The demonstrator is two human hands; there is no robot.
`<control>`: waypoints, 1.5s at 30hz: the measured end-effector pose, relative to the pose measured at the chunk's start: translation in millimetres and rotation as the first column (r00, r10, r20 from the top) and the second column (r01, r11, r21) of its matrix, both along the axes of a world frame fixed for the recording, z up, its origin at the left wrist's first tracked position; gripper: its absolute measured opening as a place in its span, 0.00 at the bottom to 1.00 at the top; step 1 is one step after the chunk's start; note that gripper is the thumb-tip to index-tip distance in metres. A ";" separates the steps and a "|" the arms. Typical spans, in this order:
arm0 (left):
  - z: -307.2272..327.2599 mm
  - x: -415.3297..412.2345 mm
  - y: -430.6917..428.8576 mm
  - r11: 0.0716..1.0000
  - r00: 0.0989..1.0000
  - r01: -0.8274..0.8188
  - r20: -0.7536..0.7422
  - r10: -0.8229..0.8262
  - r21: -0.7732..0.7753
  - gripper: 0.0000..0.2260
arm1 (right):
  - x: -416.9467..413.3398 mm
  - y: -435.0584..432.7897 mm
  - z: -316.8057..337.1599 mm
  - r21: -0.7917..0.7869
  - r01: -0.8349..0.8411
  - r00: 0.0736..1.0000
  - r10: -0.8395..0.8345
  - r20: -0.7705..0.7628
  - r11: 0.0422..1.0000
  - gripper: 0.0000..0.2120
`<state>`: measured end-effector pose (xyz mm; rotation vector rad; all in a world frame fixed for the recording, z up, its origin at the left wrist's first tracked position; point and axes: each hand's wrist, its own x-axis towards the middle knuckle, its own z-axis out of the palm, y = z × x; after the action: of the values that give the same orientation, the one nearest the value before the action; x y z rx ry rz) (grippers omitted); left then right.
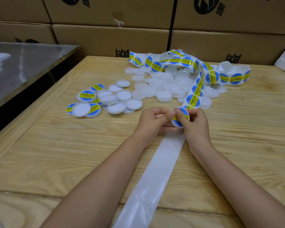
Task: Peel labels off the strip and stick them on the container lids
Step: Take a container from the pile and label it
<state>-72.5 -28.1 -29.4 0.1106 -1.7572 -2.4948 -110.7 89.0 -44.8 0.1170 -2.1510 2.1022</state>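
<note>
Far left on pale wooden bench (48, 145), finished white round plastic lids (87, 96) w/ blue-yellow stickers sit apart, prob. to keep them from blanks; left hand (152, 119) curls round a white lid (175, 123), steadying it; right hand (196, 125) pinches the round blue-yellow label (185, 117) onto it, likely smoothing; label strip (194, 92) feeds from the right, bare white backing (155, 170) trailing toward the person.

Stacked cardboard boxes (112, 18) behind wooden table (56, 145); steel table (23, 63) left.
</note>
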 end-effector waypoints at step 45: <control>1.3 -5.0 -114.9 0.279 0.623 -0.706 -0.384 0.681 -0.651 0.09 | -27.2 27.5 -8.7 0.758 0.049 0.957 0.187 -0.222 0.650 0.15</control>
<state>-77.5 -143.0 -28.1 0.6227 -1.9670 -0.9942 -137.9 116.5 -53.5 0.5510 -2.6904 0.9525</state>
